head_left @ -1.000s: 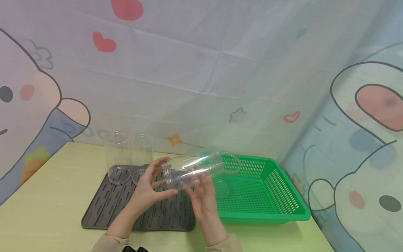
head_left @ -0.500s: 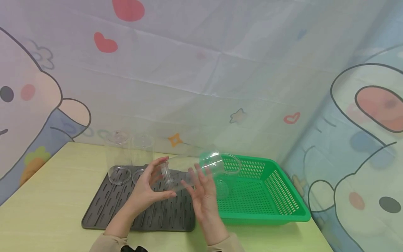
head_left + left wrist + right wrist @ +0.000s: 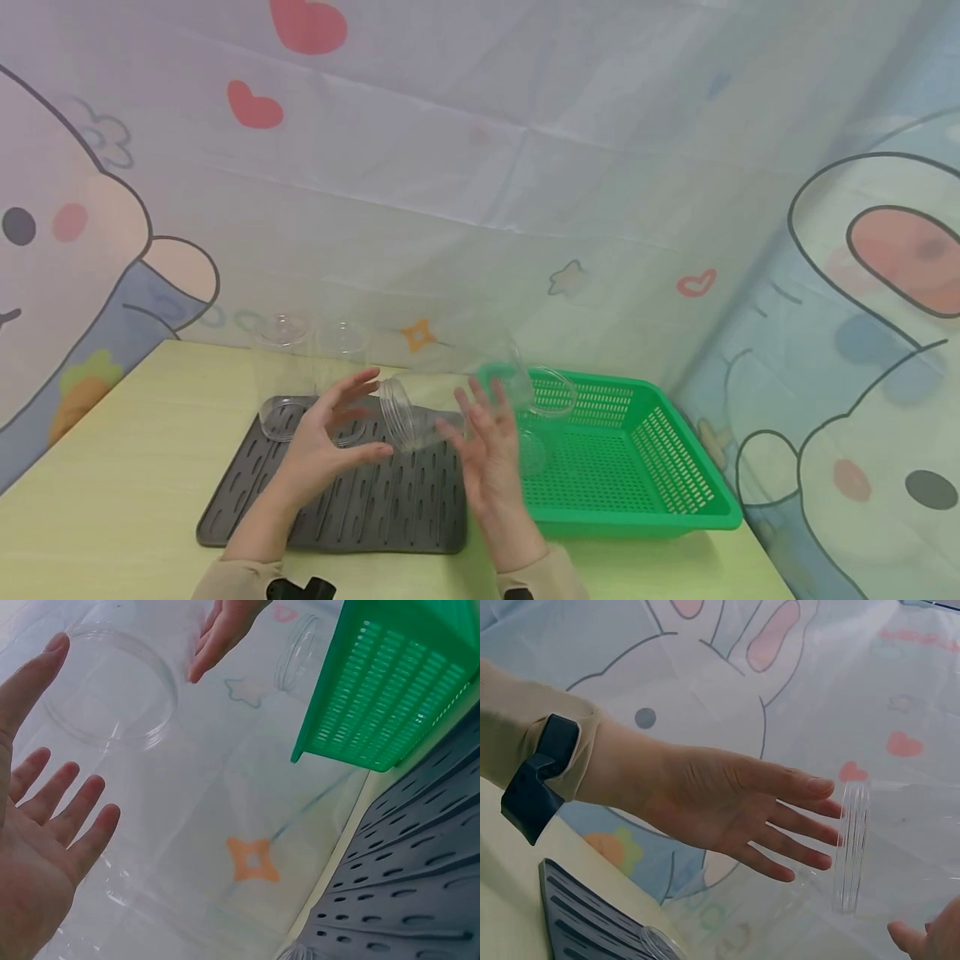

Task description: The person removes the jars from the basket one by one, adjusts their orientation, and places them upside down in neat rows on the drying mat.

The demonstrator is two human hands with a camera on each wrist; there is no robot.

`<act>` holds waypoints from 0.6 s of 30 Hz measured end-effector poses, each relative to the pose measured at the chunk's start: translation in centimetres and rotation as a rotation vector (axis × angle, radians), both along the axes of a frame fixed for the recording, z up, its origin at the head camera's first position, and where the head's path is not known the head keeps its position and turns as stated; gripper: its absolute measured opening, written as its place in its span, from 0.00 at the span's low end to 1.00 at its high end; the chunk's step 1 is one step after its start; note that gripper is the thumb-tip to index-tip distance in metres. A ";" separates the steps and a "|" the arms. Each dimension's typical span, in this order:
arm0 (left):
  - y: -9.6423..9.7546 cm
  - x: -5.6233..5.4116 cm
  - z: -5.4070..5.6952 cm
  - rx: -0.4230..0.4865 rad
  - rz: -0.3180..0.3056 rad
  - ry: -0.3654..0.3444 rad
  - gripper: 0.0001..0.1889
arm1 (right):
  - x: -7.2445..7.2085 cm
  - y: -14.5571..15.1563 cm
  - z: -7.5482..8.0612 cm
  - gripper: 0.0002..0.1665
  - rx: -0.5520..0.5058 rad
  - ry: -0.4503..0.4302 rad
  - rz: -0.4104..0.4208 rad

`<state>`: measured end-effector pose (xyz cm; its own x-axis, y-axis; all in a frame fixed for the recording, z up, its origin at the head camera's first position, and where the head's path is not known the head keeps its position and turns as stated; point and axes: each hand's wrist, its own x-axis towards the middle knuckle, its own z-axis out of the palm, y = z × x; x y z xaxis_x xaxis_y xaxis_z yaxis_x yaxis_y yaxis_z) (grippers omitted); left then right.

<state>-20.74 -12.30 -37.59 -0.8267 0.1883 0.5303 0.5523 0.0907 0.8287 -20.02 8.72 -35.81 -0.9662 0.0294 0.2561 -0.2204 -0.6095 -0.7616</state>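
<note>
A clear plastic jar [image 3: 427,392] is held tilted in the air above the drying mat [image 3: 390,517], its ribbed, threaded mouth [image 3: 851,847] towards my left hand. My right hand [image 3: 491,471] holds the jar's body between spread fingers and thumb; part of that grip is hard to make out through the plastic. My left hand [image 3: 318,442] is just off the mouth, fingers extended and thumb apart, with nothing in it. In the left wrist view the left palm [image 3: 37,855] faces the round rim [image 3: 154,739] across a small gap.
Two more clear jars, one at the left [image 3: 281,367] and one beside it [image 3: 342,350], stand on the mat's back part. To the right is a green basket [image 3: 637,521] with another clear jar [image 3: 551,412] in it. A printed cloth [image 3: 480,167] hangs behind the table [image 3: 112,483].
My left hand has let go of the jar's mouth and drawn back to the left. The jar stays in my right hand, turned so its mouth shows more.
</note>
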 end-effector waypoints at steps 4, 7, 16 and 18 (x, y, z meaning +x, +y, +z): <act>-0.9 0.0 0.1 0.016 0.037 0.006 0.40 | -0.3 -0.2 0.1 0.49 0.025 0.013 -0.044; -1.7 0.0 0.1 -0.005 0.079 -0.023 0.36 | -0.5 -0.5 0.0 0.49 0.040 0.023 -0.075; -4.4 -0.2 -1.0 -0.043 0.196 -0.040 0.31 | -1.4 -1.5 -0.7 0.53 0.113 0.064 -0.185; -5.1 -0.3 -1.4 -0.030 0.218 -0.024 0.30 | -1.6 -1.8 -0.8 0.55 0.132 0.080 -0.218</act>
<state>-21.08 -17.38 -39.00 -0.8621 0.0189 0.5064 0.4965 0.2311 0.8367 -21.60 6.96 -36.64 -0.9174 0.1958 0.3465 -0.3980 -0.4373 -0.8065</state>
